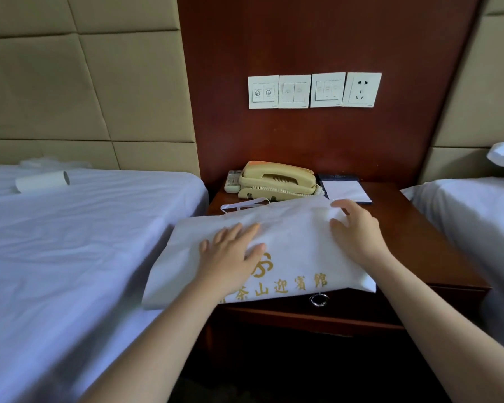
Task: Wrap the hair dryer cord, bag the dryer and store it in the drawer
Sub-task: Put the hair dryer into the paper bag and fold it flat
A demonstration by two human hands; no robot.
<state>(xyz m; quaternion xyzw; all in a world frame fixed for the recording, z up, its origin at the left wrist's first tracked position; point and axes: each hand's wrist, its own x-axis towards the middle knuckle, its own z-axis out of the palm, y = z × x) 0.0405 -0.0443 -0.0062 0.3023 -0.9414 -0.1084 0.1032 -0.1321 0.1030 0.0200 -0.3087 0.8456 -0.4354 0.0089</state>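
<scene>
Lying across the front of the dark wooden nightstand (413, 228), the white cloth bag (297, 237) with gold characters overhangs the near edge and reaches the bed (70, 242) at its 9 o'clock. We press our left hand (230, 254) flat on its middle, fingers straight, while our right hand (355, 234) rests at its 2 o'clock corner, fingers spread and loosely bent, gripping nothing. A cream telephone (277, 178) sits at the bag's 12 o'clock, a notepad (346, 191) at 1 o'clock, and the drawer's ring pull (319, 300) just under its edge at 5 o'clock.
</scene>
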